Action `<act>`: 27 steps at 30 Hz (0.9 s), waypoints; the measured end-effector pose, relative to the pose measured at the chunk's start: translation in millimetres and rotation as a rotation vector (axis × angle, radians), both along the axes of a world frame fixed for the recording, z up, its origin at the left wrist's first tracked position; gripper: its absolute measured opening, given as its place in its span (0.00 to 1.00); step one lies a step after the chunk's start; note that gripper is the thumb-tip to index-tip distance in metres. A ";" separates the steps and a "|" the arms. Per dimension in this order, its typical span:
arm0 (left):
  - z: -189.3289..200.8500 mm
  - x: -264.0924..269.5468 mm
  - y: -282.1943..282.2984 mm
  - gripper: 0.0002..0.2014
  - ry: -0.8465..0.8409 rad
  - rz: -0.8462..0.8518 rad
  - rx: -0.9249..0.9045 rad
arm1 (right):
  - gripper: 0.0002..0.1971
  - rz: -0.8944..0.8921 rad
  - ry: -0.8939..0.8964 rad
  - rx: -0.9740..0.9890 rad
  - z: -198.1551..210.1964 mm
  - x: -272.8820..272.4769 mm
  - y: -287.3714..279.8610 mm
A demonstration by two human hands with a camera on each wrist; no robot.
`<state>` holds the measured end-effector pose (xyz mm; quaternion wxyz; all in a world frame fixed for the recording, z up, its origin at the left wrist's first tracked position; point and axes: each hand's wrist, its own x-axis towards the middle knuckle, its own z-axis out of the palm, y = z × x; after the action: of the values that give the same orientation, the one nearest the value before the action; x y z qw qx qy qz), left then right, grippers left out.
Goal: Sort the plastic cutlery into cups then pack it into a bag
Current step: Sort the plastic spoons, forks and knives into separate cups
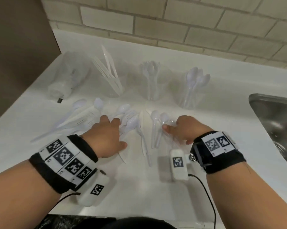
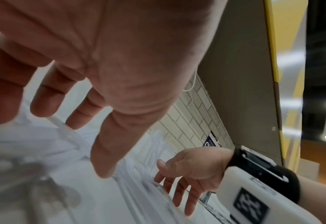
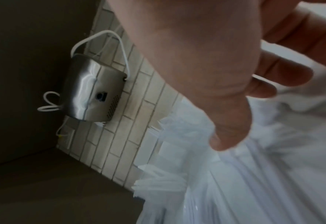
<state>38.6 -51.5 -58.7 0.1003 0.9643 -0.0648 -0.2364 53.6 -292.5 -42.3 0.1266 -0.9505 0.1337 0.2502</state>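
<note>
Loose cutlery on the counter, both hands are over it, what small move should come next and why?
Probably close the right hand on the loose spoons under its fingertips and carry them to the spoon cup, the rightmost cup. The left hand hovers spread over mixed forks and spoons, which need more picking apart; knives and forks already have their own cups.

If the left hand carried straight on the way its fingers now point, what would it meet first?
Most likely the loose spoons right at the fingertips of the left hand, which point up and slightly right. Beyond them on that line stands the cup of forks. Depth is hard to judge; the fingers may already touch the spoons.
</note>
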 end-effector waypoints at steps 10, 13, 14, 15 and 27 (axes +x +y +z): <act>-7.7 17.2 -23.3 0.22 0.042 -0.069 -0.209 | 0.52 0.101 -0.020 0.065 -16.0 1.6 48.4; -4.5 20.1 -28.7 0.23 0.061 -0.075 -0.262 | 0.58 0.121 -0.015 0.050 -14.3 0.4 60.3; -3.0 20.4 -29.9 0.23 0.074 -0.065 -0.288 | 0.58 0.119 -0.022 0.045 -14.1 -0.2 64.1; -2.0 20.6 -30.3 0.23 0.089 -0.050 -0.330 | 0.57 0.115 -0.031 0.038 -14.9 -0.6 67.7; -4.4 25.4 -6.1 0.22 -0.048 0.039 -0.368 | 0.31 0.097 -0.034 -0.005 -22.4 10.3 85.1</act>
<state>63.9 -57.6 -63.1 0.2780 0.9361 -0.0908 -0.1955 63.9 -207.4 -64.7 0.1142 -0.9603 0.0857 0.2396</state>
